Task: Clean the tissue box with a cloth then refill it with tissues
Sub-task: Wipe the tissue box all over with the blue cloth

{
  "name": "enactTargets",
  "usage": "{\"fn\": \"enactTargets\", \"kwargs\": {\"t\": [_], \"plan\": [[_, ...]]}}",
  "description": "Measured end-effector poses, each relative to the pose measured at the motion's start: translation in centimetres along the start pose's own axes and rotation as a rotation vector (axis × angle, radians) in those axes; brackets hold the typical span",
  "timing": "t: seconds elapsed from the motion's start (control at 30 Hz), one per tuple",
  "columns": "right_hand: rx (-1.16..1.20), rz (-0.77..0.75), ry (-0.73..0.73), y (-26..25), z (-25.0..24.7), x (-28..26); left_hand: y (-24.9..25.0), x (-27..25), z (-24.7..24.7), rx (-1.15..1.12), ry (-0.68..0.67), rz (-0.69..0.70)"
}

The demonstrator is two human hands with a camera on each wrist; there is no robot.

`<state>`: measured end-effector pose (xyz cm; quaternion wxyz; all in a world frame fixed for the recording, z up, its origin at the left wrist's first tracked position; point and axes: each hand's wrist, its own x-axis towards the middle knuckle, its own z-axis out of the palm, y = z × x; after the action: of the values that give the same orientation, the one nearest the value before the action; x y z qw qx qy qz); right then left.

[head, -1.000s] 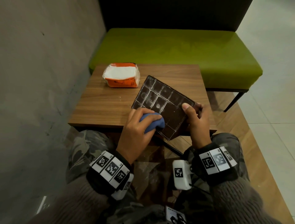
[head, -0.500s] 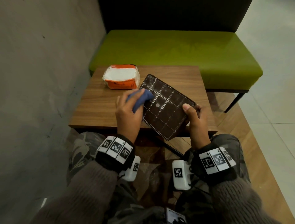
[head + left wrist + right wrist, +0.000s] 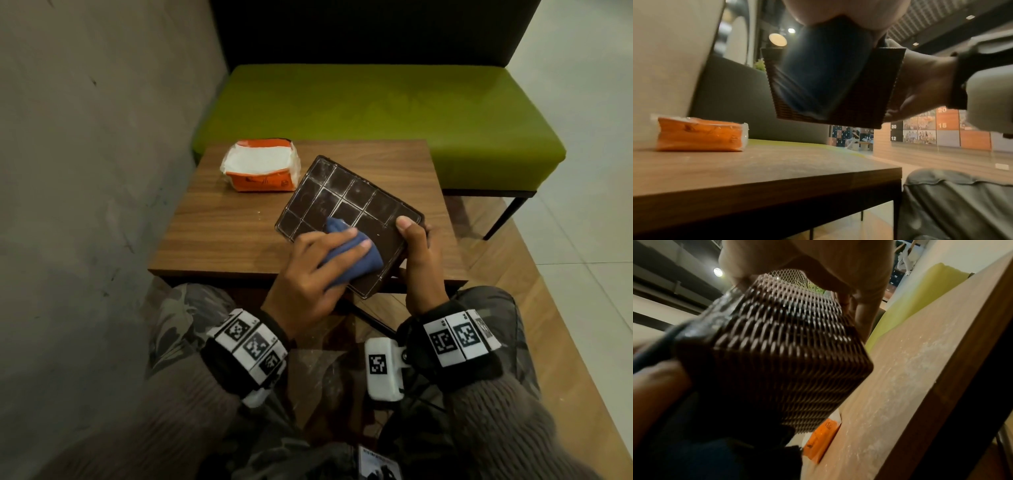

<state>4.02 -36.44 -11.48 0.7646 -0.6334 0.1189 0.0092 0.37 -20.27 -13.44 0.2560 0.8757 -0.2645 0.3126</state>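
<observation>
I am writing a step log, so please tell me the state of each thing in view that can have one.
tissue box: held tilted above the table, grid face up, dusty.
cloth: bunched, pressed on the box.
tissue pack: on the table, top open, untouched.
left hand: holds the cloth.
right hand: grips the box edge.

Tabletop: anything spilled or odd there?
Yes. Pale dust or crumbs speckle the wooden table, clearest in the right wrist view. White residue also lines the grid grooves on the tissue box face, beyond the blue cloth.
</observation>
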Motion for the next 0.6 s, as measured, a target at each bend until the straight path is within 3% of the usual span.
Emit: {"fn": "enactTargets", "kwargs": {"t": [0.07, 0.13, 0.2, 0.33, 0.37, 0.47, 0.5, 0.6], "plan": [[0.000, -0.011, -0.039, 0.1, -0.3, -0.2, -1.6, 0.4, -0.6, 0.025, 0.019, -0.067], [-0.006, -0.016, -0.042, 0.4, -0.1, -0.5, -3.2, 1.7, -1.1, 0.040, 0.165, -0.318], [0.002, -0.006, -0.009, 0.5, 0.3, -0.6, -2.8, 2.4, -1.0, 0.052, 0.254, -0.423], [0.017, 0.030, -0.009, 0.1, 0.3, -0.4, 0.0, 0.3, -0.3, 0.058, 0.063, -0.094], [0.010, 0.025, -0.016, 0.2, 0.1, -0.5, -0.6, 0.2, -0.7, 0.058, 0.050, -0.113], [-0.017, 0.022, -0.001, 0.8, -0.3, -0.7, -2.6, 1.1, -1.6, 0.069, 0.187, -0.405], [-0.013, 0.028, 0.007, 0.9, -0.3, -0.7, -2.4, 1.3, -1.6, 0.075, 0.213, -0.439], [0.044, 0.080, 0.025, 1.1, -0.6, -0.4, 0.2, 0.0, -1.0, 0.054, 0.084, -0.235]]}}
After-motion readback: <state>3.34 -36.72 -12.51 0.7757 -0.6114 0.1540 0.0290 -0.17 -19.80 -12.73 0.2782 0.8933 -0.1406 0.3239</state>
